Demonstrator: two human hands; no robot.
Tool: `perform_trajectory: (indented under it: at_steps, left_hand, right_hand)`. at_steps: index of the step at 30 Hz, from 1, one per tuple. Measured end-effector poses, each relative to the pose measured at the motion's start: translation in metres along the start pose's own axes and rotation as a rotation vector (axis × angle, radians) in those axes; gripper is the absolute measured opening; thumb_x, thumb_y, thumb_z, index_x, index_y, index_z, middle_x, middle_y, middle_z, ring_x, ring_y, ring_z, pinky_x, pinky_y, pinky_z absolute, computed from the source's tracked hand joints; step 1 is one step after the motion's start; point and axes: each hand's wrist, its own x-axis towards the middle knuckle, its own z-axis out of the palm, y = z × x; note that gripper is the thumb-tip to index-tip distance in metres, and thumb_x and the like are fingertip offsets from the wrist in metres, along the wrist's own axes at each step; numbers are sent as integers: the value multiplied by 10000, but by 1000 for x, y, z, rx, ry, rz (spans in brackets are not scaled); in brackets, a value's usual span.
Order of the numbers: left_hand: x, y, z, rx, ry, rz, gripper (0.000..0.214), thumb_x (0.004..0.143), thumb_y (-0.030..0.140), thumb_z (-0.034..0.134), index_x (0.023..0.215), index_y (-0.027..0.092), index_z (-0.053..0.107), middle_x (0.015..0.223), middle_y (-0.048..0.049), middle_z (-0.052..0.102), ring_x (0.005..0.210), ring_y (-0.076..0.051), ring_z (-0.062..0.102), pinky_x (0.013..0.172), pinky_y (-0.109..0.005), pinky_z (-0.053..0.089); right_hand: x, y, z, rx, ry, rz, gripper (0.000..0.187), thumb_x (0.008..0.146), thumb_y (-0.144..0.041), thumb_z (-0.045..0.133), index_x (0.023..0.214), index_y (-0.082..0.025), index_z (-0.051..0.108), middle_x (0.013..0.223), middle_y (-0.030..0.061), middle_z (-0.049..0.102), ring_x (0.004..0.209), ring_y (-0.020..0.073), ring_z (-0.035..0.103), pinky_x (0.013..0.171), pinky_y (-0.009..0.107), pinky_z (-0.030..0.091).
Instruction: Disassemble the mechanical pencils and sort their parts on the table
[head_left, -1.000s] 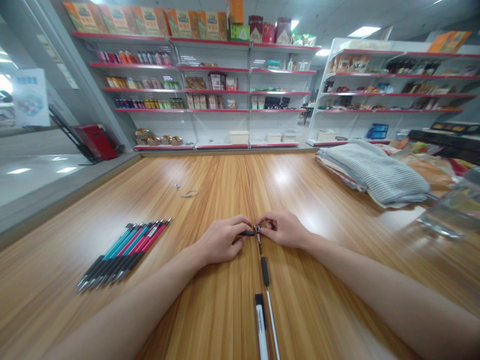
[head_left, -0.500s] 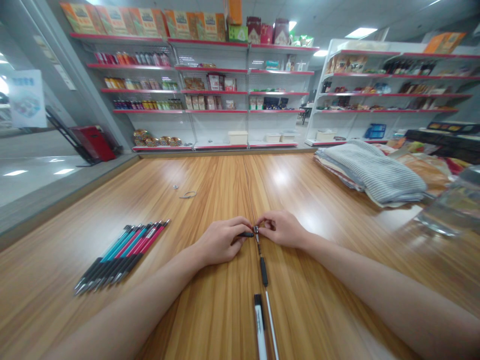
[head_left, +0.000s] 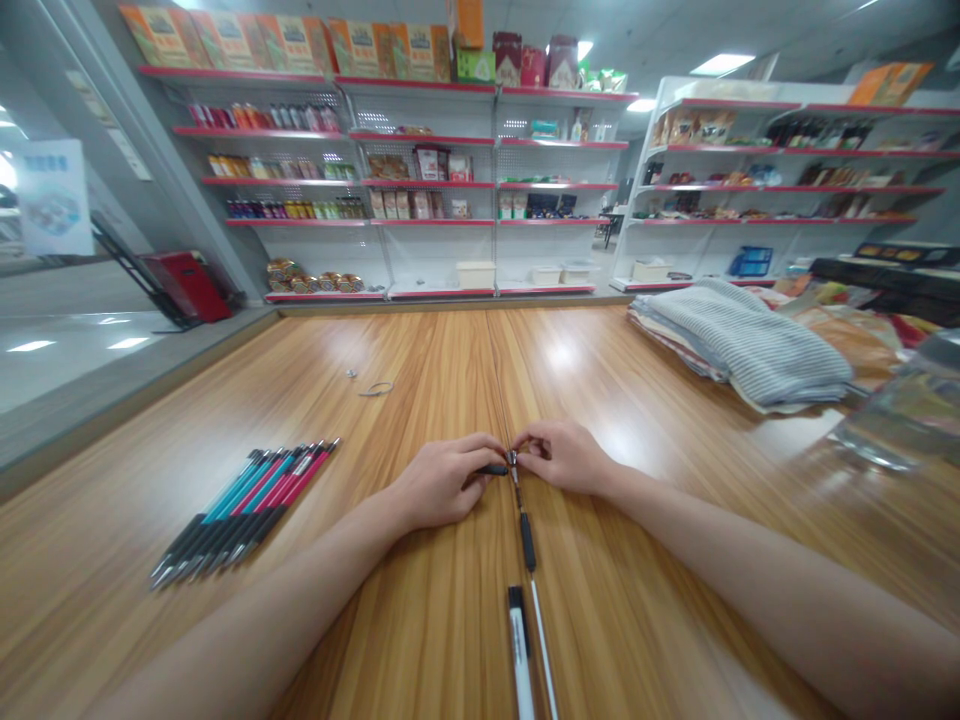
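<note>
Left hand has its grip curled around a short black piece, with one end poking out toward the middle. The grip of the right hand looks pinched on a tiny shiny metal bit, right by the end of that black piece, low over the wood surface.

For fiddly stuff like this I'd keep both wrists resting on the surface, use fingertips only and go easy on the squeeze, since a bit that small and slick could probably ping off. Pulling back a touch from the parts lined up below would be smart too: a thin dark part, a black sleeve and a white rod, with a black-capped marker just beside the rod.

Further out, there's a row of pens to the left and a thin loop beyond.

Hard to make out: fingers cover most of the black piece, so no clue how long it is. Can't tell if the metal bit touches it or the thin part. Rod and marker run off the bottom edge, and the clear container is cut off at right.
</note>
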Motion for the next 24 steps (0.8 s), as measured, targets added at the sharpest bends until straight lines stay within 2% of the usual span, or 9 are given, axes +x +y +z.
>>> perform_trajectory:
  at_steps: [24]
  left_hand:
    - [0,1,-2,29,-40,-7,344,851,144,466,1133,286,604,1214,-14,568,1023,-166,598,870,-289,487]
  right_hand:
    - [0,-1,0,7,0,-15,141,826,-275,601,910,-203,689,662,-18,615,594,95,513,550,209,308]
